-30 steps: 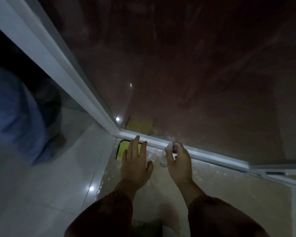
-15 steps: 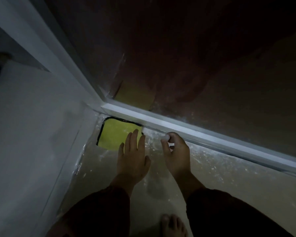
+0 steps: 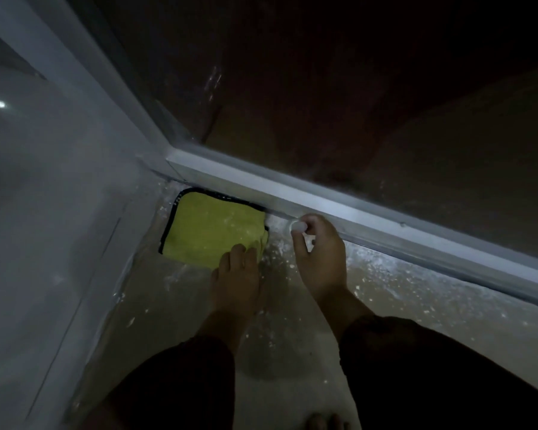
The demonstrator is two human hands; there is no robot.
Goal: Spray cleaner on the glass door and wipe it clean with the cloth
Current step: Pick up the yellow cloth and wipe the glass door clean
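Observation:
A yellow cloth (image 3: pixel 212 231) with a dark hem lies flat on the floor in the corner under the door's bottom frame. My left hand (image 3: pixel 235 280) reaches down to it, fingertips touching its near right corner. My right hand (image 3: pixel 320 259) is beside it, fingers closed around a small white-capped spray bottle (image 3: pixel 298 226), mostly hidden by the hand. The glass door (image 3: pixel 323 88) fills the upper view, dark and reflective, with its pale metal bottom rail (image 3: pixel 339 209) running diagonally.
A grey side frame (image 3: pixel 84 97) slants down to the corner at left. The beige floor (image 3: pixel 292 352) is speckled with white flecks. My bare toes (image 3: pixel 326 422) show at the bottom edge. Pale tile floor (image 3: pixel 28 212) lies left.
The view has tilted down and closer to the floor. My left hand slid back off the cloth, baring more of it. My right hand stays on the bottle by the rail.

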